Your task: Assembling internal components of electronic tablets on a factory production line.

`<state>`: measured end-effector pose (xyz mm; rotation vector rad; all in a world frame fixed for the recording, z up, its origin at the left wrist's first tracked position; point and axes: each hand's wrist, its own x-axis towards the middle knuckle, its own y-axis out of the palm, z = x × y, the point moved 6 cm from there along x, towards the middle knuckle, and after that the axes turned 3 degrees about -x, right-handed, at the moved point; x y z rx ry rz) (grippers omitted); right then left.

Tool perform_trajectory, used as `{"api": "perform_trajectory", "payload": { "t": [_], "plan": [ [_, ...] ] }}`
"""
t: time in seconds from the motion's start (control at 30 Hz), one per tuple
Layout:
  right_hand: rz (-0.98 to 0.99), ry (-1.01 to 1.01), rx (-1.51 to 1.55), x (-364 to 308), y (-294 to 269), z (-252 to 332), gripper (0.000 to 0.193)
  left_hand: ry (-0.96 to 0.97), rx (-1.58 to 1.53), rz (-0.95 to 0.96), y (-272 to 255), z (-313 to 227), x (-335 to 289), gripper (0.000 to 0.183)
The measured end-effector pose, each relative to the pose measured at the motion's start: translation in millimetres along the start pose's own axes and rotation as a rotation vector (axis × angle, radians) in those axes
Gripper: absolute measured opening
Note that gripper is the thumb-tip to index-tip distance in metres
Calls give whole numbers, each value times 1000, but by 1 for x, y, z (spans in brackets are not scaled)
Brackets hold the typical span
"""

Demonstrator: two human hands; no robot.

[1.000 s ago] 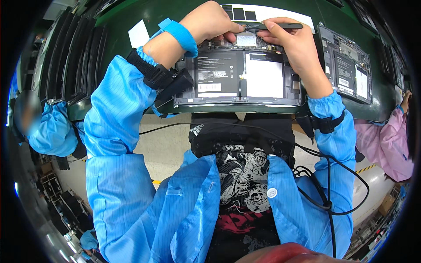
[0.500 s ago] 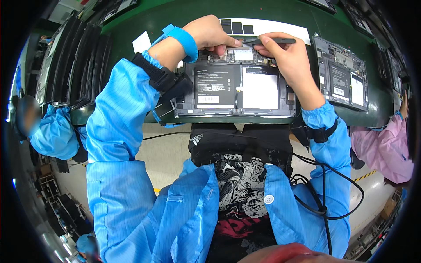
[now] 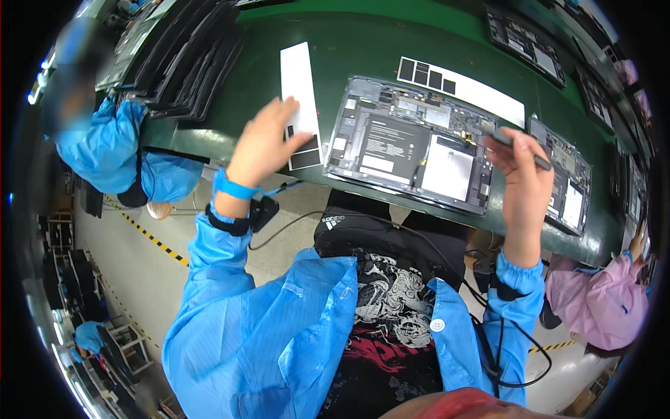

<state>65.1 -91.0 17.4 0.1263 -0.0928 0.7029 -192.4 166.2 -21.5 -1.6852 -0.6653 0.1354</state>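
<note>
My left hand (image 3: pixel 264 145) has its fingers apart over a white strip (image 3: pixel 299 77) with black rectangular stickers at its near end; the fingertips lie at or just above the strip. My right hand (image 3: pixel 520 167) grips a slim black tweezer-like tool (image 3: pixel 536 160), whose tip points up and left over the right edge of an opened laptop base (image 3: pixel 342 150). That base lies slightly turned on the green table, its black battery (image 3: pixel 391 150), a white-covered battery part (image 3: pixel 447 167) and circuit board (image 3: pixel 426 112) exposed. I cannot tell whether the tool touches it.
Behind the base lies another white sticker sheet (image 3: pixel 481 98). A second opened laptop base (image 3: pixel 576 171) sits to the right, with more (image 3: pixel 527 45) farther back. Stacked dark panels (image 3: pixel 188 63) stand at the far left of the green table (image 3: pixel 272 28). Co-workers sit on both sides.
My left hand has left the circuit board and moved left to the white strip. My right hand has drawn back rightward with the tool. The view has shifted and turned.
</note>
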Motion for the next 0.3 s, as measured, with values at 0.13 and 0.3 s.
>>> {"api": "perform_trajectory", "payload": {
  "t": [0.13, 0.3],
  "plan": [
    [184, -73, -226, -19, 74, 9, 25, -136, -144, 23, 8, -3, -40, 62],
    [403, -93, -452, -27, 179, -20, 23, -71, -293, 51, 7, 1, -48, 59]
  ]
}}
